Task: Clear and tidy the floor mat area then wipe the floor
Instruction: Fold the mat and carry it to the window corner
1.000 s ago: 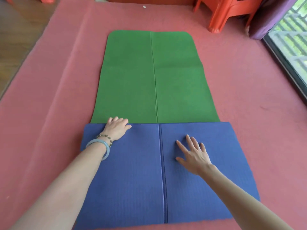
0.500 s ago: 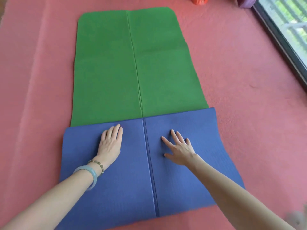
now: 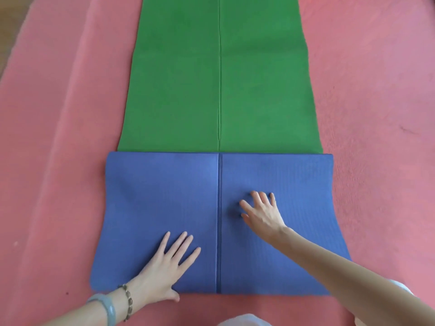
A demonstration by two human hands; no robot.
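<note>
Both the left hand (image 3: 164,267) and right hand (image 3: 263,214) press flat, fingers spread, on the folded blue foam mat (image 3: 160,196) overlapping the green foam mat (image 3: 179,78) on pink carpet (image 3: 58,137).

We judge this an indoor living space, likely a home. A soft pink carpet (image 3: 58,137) covers the floor and an exercise mat (image 3: 179,78), green with a blue fold, lies on it. Wooden flooring (image 3: 10,27) shows at the far left.

Bright even daylight, soft wide-angle blur
</note>
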